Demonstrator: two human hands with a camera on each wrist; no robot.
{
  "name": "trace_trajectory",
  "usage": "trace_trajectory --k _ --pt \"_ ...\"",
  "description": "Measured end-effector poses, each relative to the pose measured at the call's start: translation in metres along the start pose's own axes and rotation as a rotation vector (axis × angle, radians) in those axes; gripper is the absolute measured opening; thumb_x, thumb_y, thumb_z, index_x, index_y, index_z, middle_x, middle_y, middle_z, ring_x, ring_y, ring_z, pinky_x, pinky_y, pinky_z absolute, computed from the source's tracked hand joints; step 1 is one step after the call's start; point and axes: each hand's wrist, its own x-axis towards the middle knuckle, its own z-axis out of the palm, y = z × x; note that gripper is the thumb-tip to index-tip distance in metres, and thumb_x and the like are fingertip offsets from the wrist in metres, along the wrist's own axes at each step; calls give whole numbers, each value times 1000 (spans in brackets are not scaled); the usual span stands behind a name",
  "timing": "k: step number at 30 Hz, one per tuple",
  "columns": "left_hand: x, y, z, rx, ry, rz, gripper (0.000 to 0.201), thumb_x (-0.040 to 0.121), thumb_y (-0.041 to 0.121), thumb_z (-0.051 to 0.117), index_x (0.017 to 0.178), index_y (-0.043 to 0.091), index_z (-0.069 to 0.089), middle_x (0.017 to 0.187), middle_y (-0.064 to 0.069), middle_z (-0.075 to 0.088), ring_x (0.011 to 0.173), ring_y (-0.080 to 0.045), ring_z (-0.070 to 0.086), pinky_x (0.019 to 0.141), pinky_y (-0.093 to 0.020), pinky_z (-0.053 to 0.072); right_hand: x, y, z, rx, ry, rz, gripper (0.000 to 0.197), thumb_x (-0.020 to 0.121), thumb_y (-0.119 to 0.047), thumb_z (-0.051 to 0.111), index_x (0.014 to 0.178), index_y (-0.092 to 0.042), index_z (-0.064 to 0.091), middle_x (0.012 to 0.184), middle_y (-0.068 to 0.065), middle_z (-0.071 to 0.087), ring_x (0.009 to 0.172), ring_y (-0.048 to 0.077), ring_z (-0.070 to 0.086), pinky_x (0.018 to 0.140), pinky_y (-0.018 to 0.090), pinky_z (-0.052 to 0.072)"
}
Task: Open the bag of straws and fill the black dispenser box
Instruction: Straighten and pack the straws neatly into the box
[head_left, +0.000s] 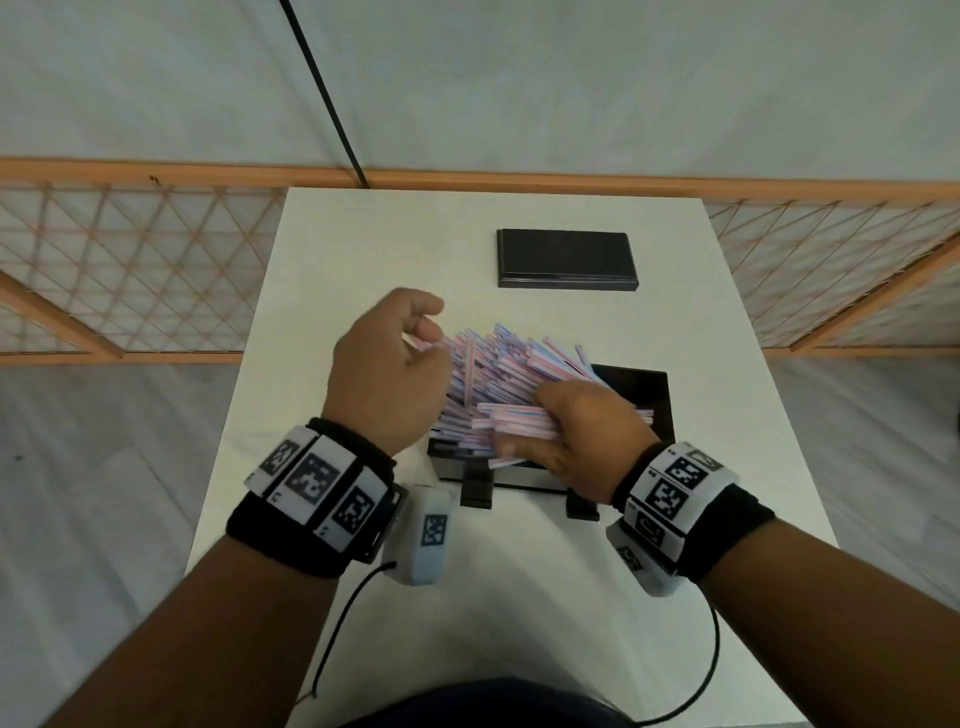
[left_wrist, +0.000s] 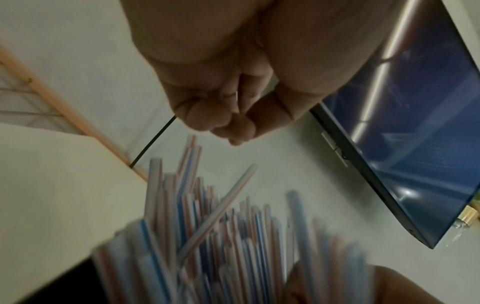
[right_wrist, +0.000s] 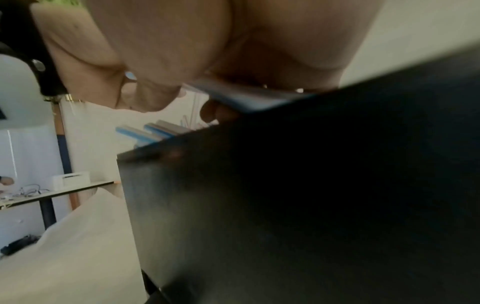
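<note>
The black dispenser box (head_left: 647, 397) stands open-topped at the middle of the white table (head_left: 311, 270). A loose heap of pink, white and blue straws (head_left: 501, 364) lies across it, ends sticking out to the left. My right hand (head_left: 519, 436) grips a bundle of these straws at the box's near edge; the right wrist view has straws (right_wrist: 233, 96) under the palm, above the box's black wall (right_wrist: 311, 195). My left hand (head_left: 423, 332) hovers by the heap's left end with curled fingers (left_wrist: 228, 115). It is clear of the straw tips (left_wrist: 207, 226), and nothing plainly shows in it.
The box's black lid (head_left: 566, 260) lies flat at the table's back and shows glossy in the left wrist view (left_wrist: 415, 144). A wooden lattice fence (head_left: 130, 270) and a black pole (head_left: 332, 114) stand behind the table. Cables (head_left: 343, 623) hang from my wristbands.
</note>
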Motion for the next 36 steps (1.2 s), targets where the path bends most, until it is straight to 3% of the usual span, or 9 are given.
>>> trace_trajectory --k 4,7,12,16,19,23,27,33,36 --pt "-6 -3 13 97 -102 47 38 89 16 73 126 19 64 102 8 64 73 -12 57 81 -25 46 -5 7 8 1 108 9 68 65 -81 55 90 -17 59 86 -2 56 80 20 50 75 35 47" --pt "-3 -3 21 113 -83 62 29 88 31 78 114 22 68 93 8 65 75 -9 59 75 -19 44 -16 9 8 -57 179 54 72 67 -80 59 102 -18 63 97 1 60 88 24 54 79 37 47" --pt "5 -6 29 136 -14 108 11 91 24 75 85 19 67 73 6 66 68 -12 60 76 -30 51 -25 12 13 -5 158 112 46 79 -53 72 105 -14 71 92 7 59 84 27 58 73 35 52" --pt "3 4 24 90 62 197 10 91 23 74 84 17 69 65 13 59 60 -3 56 69 -25 46 -24 12 14 82 149 116 29 85 -33 73 104 -12 73 89 9 60 78 29 61 70 42 55" --pt "-2 19 13 -13 119 266 10 89 26 74 83 20 69 64 14 60 54 -6 56 63 -23 47 -21 8 11 87 161 135 29 84 -30 75 105 -10 72 90 11 63 79 31 62 74 44 55" --pt "-10 46 -7 -173 181 385 8 89 24 72 83 20 67 64 11 60 52 -15 61 55 -24 49 -19 -1 -4 67 183 119 32 82 -28 78 108 -10 69 89 0 58 69 13 52 72 35 54" --pt "-18 64 -26 -364 258 497 17 94 15 72 84 25 62 66 -3 64 48 -20 64 44 -25 45 -13 -20 -32 106 289 77 36 85 -36 74 113 -14 67 84 -8 56 63 -10 42 67 5 33" --pt "-21 64 -29 -569 219 424 13 94 9 68 85 15 60 68 -10 64 42 -17 64 40 -25 42 -8 -40 -70 54 318 -79 40 91 -40 59 124 -18 65 90 -6 56 67 -14 44 65 1 31" --pt "-19 53 -20 -611 161 283 12 93 7 69 84 7 61 61 -10 65 40 -18 61 39 -25 43 -7 -34 -66 53 259 -81 35 92 -40 58 120 -21 67 90 -5 55 65 0 43 63 6 29"
